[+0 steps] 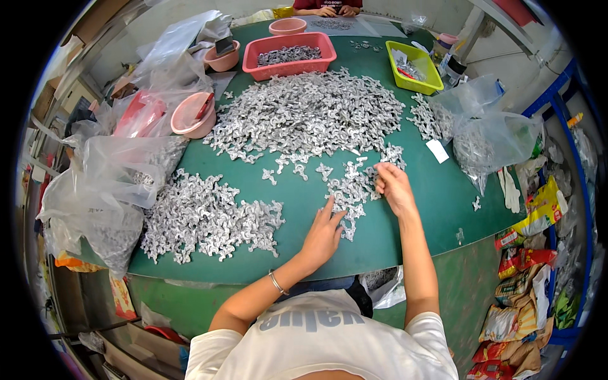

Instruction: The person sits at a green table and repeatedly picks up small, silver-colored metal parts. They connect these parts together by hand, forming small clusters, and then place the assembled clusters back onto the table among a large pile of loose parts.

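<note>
Small silvery metal parts (351, 190) lie in a loose patch on the green table (304, 221) in front of me. My left hand (322, 238) rests at the near left side of this patch, fingers stretched out and fingertips touching parts. At its right edge my right hand (394, 185) is closed, thumb and fingers pinched together; whatever they hold is too small and hidden to make out. Beyond both hands spreads a large heap of the same parts (310, 114). Another heap (202, 218) lies to the left, and a few single parts (299, 170) lie between.
Behind the heap stand a red basin (288, 69) of parts and a yellow-green basin (415, 83). A pink bowl (185, 123) and plastic bags (95, 183) line the left; another bag of parts (494, 142), a white paper (437, 151) and a glove (508, 190) lie right. A co-worker's hands (337, 11) show at the far end.
</note>
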A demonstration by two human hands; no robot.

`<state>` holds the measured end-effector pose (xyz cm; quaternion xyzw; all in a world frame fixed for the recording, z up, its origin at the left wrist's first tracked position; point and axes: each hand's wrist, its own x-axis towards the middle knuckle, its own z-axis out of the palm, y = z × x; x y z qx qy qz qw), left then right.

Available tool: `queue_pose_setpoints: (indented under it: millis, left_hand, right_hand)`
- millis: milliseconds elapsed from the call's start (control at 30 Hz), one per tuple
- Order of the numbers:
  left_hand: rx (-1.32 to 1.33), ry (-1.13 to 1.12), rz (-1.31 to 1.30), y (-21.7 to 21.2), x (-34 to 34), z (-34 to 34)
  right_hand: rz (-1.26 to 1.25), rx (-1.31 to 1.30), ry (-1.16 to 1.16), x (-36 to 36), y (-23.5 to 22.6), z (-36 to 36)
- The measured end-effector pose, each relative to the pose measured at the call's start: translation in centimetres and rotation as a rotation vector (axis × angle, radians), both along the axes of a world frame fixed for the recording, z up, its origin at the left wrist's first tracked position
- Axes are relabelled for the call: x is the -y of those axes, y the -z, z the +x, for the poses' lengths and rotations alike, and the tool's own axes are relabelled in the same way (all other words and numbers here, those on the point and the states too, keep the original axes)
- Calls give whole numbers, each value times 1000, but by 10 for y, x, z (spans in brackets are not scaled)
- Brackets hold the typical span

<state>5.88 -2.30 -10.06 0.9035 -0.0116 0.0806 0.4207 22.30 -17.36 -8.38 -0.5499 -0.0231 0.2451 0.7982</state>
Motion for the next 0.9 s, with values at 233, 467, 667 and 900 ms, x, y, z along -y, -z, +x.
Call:
queue_pose_setpoints:
  millis: [233, 467, 667, 900]
  left_hand:
    - [30, 12, -5, -7, -10, 1]
    - [41, -19, -65, -19, -20, -12]
    - [58, -84, -124, -19, -38, -39]
    - [218, -221, -167, -25, -53, -66]
  right_hand:
    - [-1310, 1062, 2, -43, 20, 38]
    - [-961, 937, -39, -22, 3, 37]
    - [-947, 916, 10, -10, 3, 28]
    - [-1187, 1053, -144, -27, 6, 36]
